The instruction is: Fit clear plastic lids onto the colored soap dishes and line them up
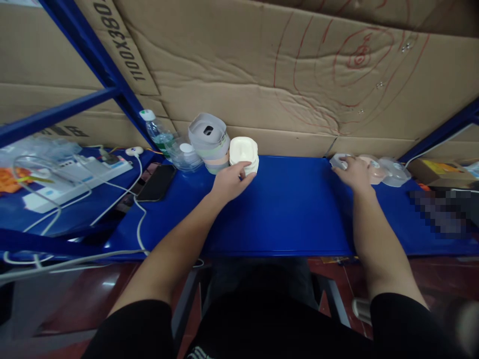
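On blue table (288,209) — left hand (230,180) gripping stacked cream containers (243,148); right hand (355,174) — translucent container (337,161).

Cardboard panel (224,65), upright behind the desk (284,219), printed in black, marked with curved red lines. Blue metal frame (83,42), at left. Bottle (160,138), clear, capped, green label, near the panel. Phone (156,182), black, lying flat, left end of the desk. Power strip (75,184), white, cables around it. Plastic bags (41,148), clear, behind the strip. Box (436,168), brown and yellow, far right. Floor (352,274), red, below.
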Action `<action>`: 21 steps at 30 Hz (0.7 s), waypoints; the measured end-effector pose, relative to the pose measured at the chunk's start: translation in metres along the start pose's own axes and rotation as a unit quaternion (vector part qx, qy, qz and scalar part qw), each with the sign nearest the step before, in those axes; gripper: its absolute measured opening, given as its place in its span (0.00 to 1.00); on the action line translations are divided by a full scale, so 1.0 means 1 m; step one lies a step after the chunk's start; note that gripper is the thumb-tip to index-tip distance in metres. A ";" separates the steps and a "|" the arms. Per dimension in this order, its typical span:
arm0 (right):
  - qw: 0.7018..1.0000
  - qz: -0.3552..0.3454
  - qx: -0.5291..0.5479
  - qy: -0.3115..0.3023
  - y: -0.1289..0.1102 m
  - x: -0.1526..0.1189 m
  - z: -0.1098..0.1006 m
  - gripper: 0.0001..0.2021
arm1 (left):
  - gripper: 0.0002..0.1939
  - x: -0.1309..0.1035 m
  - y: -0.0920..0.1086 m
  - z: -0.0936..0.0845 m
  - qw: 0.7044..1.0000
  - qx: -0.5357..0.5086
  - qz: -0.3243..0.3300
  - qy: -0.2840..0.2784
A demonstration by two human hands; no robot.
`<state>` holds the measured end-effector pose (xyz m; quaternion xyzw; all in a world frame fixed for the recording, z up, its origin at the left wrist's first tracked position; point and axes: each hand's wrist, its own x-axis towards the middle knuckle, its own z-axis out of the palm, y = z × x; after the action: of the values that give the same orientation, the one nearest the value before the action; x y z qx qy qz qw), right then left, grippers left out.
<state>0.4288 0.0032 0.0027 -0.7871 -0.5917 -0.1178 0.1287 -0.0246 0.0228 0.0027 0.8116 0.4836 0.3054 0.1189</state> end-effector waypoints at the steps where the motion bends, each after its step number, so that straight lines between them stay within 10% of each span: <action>1: 1.000 -0.013 0.023 -0.001 -0.010 -0.001 0.002 0.28 | 0.24 0.002 -0.005 -0.003 1.000 0.003 -0.010 0.022; 9: 0.967 -0.212 0.129 -0.060 -0.065 -0.015 0.027 0.28 | 0.20 0.012 -0.028 -0.003 0.999 0.026 -0.042 0.020; 17: 0.951 -0.222 0.210 -0.056 -0.069 -0.017 0.017 0.28 | 0.20 0.008 -0.020 -0.005 0.997 -0.039 -0.008 0.059; 21: 0.903 -0.183 0.384 -0.063 -0.087 -0.028 -0.004 0.32 | 0.23 -0.004 0.003 -0.007 0.995 -0.089 0.053 -0.006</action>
<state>0.3378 0.0001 0.0029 -0.5604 -0.7312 0.1471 0.3600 -0.0280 0.0171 0.0080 0.8244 0.4099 0.3478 0.1770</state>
